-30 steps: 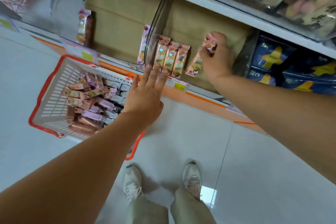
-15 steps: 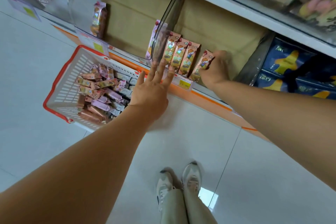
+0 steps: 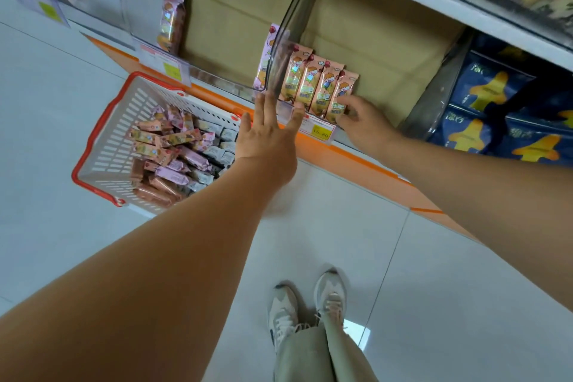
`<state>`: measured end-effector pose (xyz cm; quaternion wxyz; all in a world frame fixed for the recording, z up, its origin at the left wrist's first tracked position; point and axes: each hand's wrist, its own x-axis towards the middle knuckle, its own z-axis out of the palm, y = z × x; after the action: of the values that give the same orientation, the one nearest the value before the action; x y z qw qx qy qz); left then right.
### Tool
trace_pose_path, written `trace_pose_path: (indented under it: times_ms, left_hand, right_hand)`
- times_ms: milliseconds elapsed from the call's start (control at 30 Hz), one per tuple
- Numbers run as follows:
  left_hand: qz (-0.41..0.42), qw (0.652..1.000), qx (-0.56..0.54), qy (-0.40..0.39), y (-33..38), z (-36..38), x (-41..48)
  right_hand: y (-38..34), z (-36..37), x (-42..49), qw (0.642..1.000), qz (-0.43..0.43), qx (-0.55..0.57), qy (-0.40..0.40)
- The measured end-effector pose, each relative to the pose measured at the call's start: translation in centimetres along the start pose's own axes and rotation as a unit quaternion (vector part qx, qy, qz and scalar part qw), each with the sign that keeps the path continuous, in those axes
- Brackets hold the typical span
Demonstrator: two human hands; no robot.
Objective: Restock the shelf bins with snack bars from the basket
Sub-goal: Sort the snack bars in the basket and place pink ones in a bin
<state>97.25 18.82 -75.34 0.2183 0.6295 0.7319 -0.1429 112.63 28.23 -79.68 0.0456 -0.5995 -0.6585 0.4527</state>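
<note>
Four snack bars [image 3: 316, 84] stand upright in a row in the shelf bin [image 3: 280, 62]. The right hand [image 3: 364, 125] meets the rightmost bar [image 3: 342, 88] at its lower end (pinch or mere touch: unclear). The left hand [image 3: 266, 146], fingers spread, is at the bin's front, just beside the basket [image 3: 93, 133].

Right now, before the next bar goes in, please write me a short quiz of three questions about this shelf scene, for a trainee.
1. How many peach snack bars stand upright in the row beside the clear divider? A) two B) four C) seven
2. True or false: the left hand grips a bar.
3. Complete: the right hand touches the bar at the ____ end of the row; the basket with more bars is at the left.

Key: 1 B. 2 False: its fingers are straight and spread and hold nothing. 3 Right, the end farthest from the divider.
</note>
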Motion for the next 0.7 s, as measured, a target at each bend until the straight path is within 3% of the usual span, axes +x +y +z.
trace_pose_path:
  times_ms: [167, 267, 367, 467, 600, 633, 700]
  left_hand:
    - [0.009, 1.000, 0.008, -0.026, -0.2, -0.3, 0.1]
    - [0.016, 1.000, 0.004, -0.019, -0.6, -0.1, 0.4]
    - [0.014, 1.000, -0.001, -0.018, -0.6, 0.0, 0.3]
    - [0.020, 0.998, -0.053, 0.034, -0.8, 0.4, 0.0]
    - [0.006, 0.964, -0.167, 0.207, -3.0, 1.5, -1.4]
    - [-0.020, 0.963, -0.175, 0.206, -3.7, 1.9, -1.8]
    - [-0.095, 0.969, -0.186, 0.131, -5.5, 2.6, -2.5]
  right_hand:
    - [-1.1, 0.4, -1.3, 0.982, -0.108, -0.037, 0.152]
    - [-2.3, 1.2, -2.2, 0.961, -0.209, -0.046, 0.178]
    - [-3.4, 2.3, -2.4, 0.953, -0.234, -0.044, 0.189]
    - [-4.3, 3.0, -2.2, 0.956, -0.237, -0.044, 0.167]
    - [-6.3, 4.2, -1.9, 0.935, -0.330, -0.116, 0.061]
    - [-6.7, 4.6, -1.9, 0.922, -0.361, -0.135, 0.030]
    - [-7.6, 5.4, -2.0, 0.903, -0.401, -0.151, -0.012]
